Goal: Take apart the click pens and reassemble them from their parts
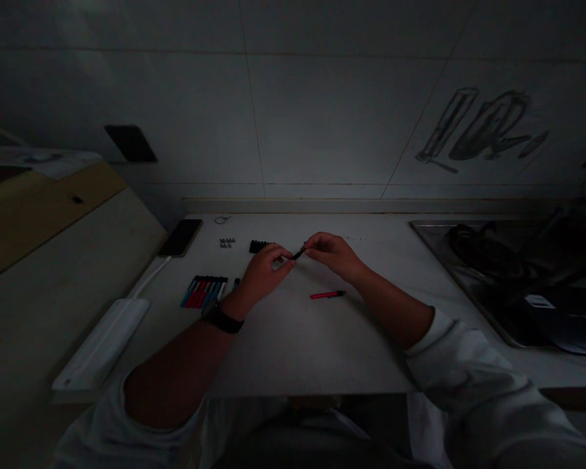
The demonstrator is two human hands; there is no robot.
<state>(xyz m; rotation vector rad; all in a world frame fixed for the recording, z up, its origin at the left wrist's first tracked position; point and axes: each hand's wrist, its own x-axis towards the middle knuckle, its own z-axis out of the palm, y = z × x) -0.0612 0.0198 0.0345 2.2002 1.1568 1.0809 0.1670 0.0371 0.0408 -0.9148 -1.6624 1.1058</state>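
A phone (180, 237) lies at the worktop's (293, 345) back left corner. A row of pens (205, 291) lies near the left edge. The left hand (262, 272) and right hand (333, 253) pinch a small dark piece (298, 254) above the middle. A red pen (327, 295) lies just below. A sink (512, 286) with dark things sits right.

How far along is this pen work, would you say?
One red pen lies apart on the counter, seemingly finished. The left hand and right hand hold a small dark part between them. A row of pens, dark caps and small metal bits look untouched, so most seems left.
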